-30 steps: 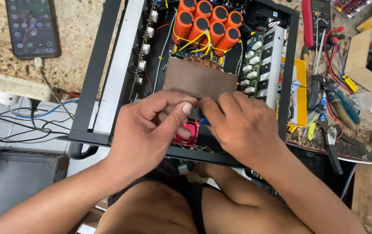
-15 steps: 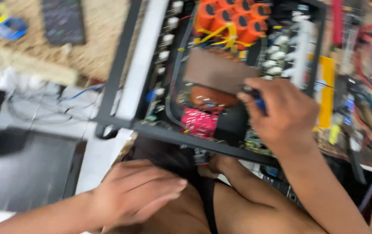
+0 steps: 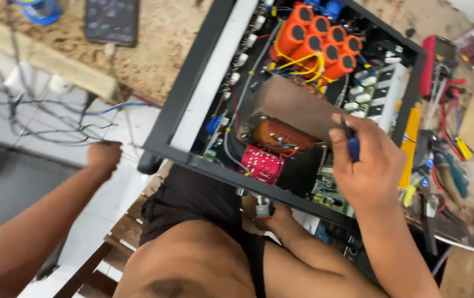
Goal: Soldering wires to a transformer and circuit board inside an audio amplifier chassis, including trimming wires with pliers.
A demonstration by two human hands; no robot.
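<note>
At centre right, the right hand (image 3: 370, 165) grips a blue-handled tool (image 3: 352, 144) over the open chassis (image 3: 193, 99); the left hand (image 3: 104, 155), fist closed, is among wires (image 3: 55, 118) at left.

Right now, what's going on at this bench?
A person is working on an open black electronics chassis packed with orange capacitors, a copper-wound transformer and a red circuit board. The right hand holds a blue-handled tool at the edge of a brown card lying over the transformer. The left hand reaches out to the side, toward tangled wires. A phone lies on the benchtop.
</note>
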